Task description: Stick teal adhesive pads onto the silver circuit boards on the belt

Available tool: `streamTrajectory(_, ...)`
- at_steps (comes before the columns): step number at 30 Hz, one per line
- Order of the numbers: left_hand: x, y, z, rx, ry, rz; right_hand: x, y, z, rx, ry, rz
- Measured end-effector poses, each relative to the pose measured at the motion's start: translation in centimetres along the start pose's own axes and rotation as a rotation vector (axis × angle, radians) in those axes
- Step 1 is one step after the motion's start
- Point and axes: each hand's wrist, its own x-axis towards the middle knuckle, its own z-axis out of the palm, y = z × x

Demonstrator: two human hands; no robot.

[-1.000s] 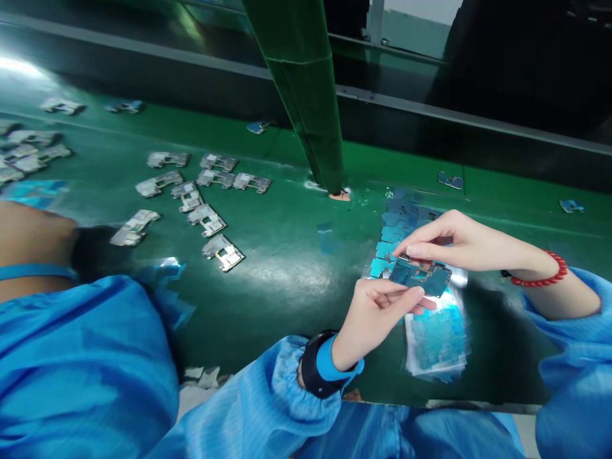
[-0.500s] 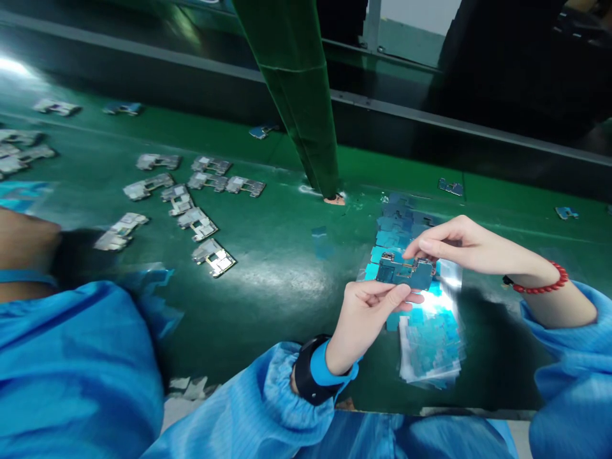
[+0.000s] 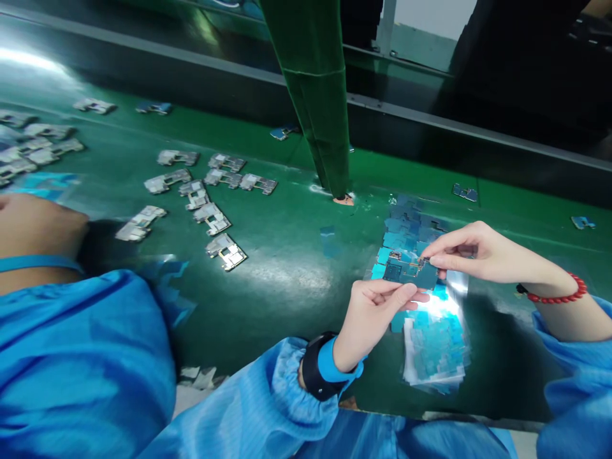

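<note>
A dark blue circuit board (image 3: 409, 273) is held up over the green table, roughly level. My left hand (image 3: 377, 309) pinches its near edge between thumb and fingers. At the board's right far corner, my right hand (image 3: 461, 252) has thumb and forefinger closed on the edge; the fingertips cover that corner. Below the board lies a column of overlapping blue film pieces (image 3: 406, 220). Closer to me is a stack of clear and turquoise film sheets (image 3: 436, 354), partly under glare.
Several shielded circuit boards (image 3: 211, 218) lie scattered on the green table (image 3: 277, 255) to the left. A green post (image 3: 325, 115) rises behind. Another person's hand (image 3: 41, 236) and blue sleeve are at far left. Single boards (image 3: 465, 192) lie along the back strip.
My right fingers have shifted along the board's far edge towards its right corner. My left hand keeps its hold. The whole view has shifted slightly, with the table things appearing further right.
</note>
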Motion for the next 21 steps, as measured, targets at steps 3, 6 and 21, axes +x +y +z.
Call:
streamTrajectory(3, -0.01, 0.06, -0.12, -0.029, -0.004, 0.031, -0.08, -0.06, -0.18, -0.017, 0.003, 0.005)
streamTrajectory(6, -0.09, 0.23, -0.29, -0.172, -0.039, 0.099, -0.28, 0.14, -0.41, -0.025, 0.012, 0.041)
streamTrajectory(21, -0.05, 0.08, -0.47, -0.232, -0.096, 0.122, -0.52, 0.63, -0.66, -0.094, 0.039, 0.022)
